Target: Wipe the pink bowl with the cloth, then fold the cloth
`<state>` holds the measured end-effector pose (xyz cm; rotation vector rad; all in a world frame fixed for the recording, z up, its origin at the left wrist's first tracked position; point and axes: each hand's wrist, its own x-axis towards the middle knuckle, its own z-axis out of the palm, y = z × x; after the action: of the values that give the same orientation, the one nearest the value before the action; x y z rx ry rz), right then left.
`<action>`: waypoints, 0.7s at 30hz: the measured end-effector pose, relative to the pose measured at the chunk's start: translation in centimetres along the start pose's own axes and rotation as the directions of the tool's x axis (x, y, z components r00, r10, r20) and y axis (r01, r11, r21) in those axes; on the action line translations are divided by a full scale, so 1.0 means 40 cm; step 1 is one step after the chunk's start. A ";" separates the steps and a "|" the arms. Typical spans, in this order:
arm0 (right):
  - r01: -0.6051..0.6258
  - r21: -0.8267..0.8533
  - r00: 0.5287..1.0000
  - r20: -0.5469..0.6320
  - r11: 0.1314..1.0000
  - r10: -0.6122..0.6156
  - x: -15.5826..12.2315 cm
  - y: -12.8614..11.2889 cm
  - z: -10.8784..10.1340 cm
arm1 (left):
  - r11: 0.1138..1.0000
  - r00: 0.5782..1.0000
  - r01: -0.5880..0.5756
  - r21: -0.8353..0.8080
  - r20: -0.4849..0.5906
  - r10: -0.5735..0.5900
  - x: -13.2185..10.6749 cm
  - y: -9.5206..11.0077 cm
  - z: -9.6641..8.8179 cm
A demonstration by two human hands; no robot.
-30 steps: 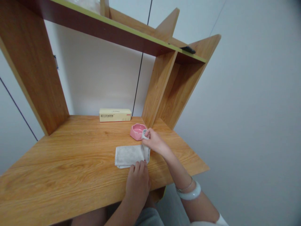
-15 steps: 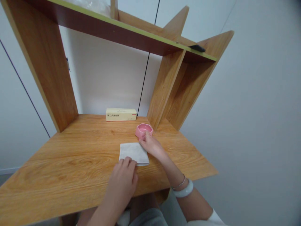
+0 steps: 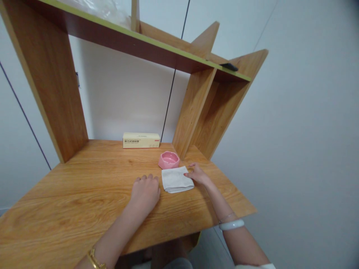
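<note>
The left hand [image 3: 145, 191] lies flat and empty on the desk [image 3: 84, 201], just at nine o'clock of the folded white cloth [image 3: 176, 179]. The right hand [image 3: 198, 174], fingers spread, touches the cloth's three o'clock edge; pressing evenly there would flatten the fold. At twelve o'clock, touching or just beside the cloth, sits the pink dish [image 3: 168, 160], the cream box [image 3: 141, 140] beyond.

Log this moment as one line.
left hand flat on desk | right hand touching folded cloth | pink bowl behind cloth

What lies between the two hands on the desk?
In the head view, the folded white cloth lies flat between them: the right hand touches its right edge, and the left hand rests just left of it.
</note>
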<state>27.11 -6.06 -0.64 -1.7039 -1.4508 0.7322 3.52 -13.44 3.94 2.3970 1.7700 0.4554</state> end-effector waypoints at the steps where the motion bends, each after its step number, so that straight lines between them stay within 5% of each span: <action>1: 0.001 -0.062 1.000 -0.019 0.998 -0.002 0.007 -0.003 -0.010 | 0.999 1.000 0.020 -0.036 -0.013 -0.021 0.013 -0.011 -0.006; 5: 0.144 -0.184 0.983 -0.087 0.972 -0.162 0.012 -0.055 0.040 | 0.913 0.990 0.080 -0.399 -0.075 -0.120 0.093 -0.100 0.003; 7: 0.267 -0.051 0.961 -0.059 0.962 -0.270 0.003 -0.101 0.119 | 0.742 0.988 0.080 -0.666 -0.045 -0.147 0.135 -0.159 0.029; 9: 0.294 0.162 0.949 0.067 0.942 -0.308 -0.014 -0.150 0.216 | 0.451 0.975 0.154 -0.879 0.062 -0.213 0.161 -0.216 0.060; 12: 0.097 0.387 0.904 0.351 0.917 -0.244 -0.044 -0.215 0.349 | 0.015 0.952 0.197 -0.980 0.188 -0.243 0.162 -0.280 0.095; 14: -0.032 0.478 0.860 0.461 0.878 -0.220 -0.058 -0.245 0.410 | -0.169 0.949 0.154 -0.973 0.194 -0.249 0.150 -0.306 0.106; 17: -0.169 0.594 0.826 0.521 0.787 -0.216 -0.062 -0.266 0.458 | -0.315 0.953 0.148 -0.937 0.220 -0.207 0.139 -0.322 0.110; 21: -0.248 0.705 0.824 0.514 0.664 -0.238 -0.053 -0.258 0.477 | -0.382 0.953 0.206 -0.901 0.273 -0.131 0.146 -0.327 0.111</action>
<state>5.47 -4.00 -2.41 -0.8364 -1.2076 1.6934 -5.44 -3.59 -2.95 0.6711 0.7092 1.1823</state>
